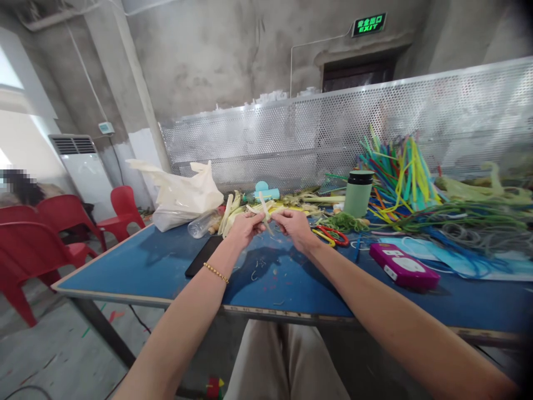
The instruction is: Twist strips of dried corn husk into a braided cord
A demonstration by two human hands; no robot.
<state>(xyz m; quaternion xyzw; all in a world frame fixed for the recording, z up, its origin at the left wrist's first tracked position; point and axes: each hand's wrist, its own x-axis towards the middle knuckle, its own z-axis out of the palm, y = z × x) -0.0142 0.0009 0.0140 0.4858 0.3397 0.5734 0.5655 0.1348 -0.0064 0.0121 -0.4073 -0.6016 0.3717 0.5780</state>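
Observation:
Over the middle of the blue table my left hand [249,226] is closed, its fingertips pinching a pale, narrow strip [264,205] that looks like dried husk. My right hand [295,226] meets it from the other side, thumb and fingers also pinched at the strip's pieces. The strip sticks up between the two hands, and a short end hangs below. Behind the hands lies a pile of pale husks [233,214]. Scissors with red and yellow handles [338,235] rest just right of my right hand. A black tablet-like slab [204,256] lies partly under my left forearm.
Left on the table [125,264] are a white plastic bag [187,191] and a clear bottle [204,223]. To the right stand a green tumbler [358,194], colourful strips [410,172], a magenta box [403,265] and blue masks [466,258]. Red chairs [62,214] and a person [25,191] are at far left.

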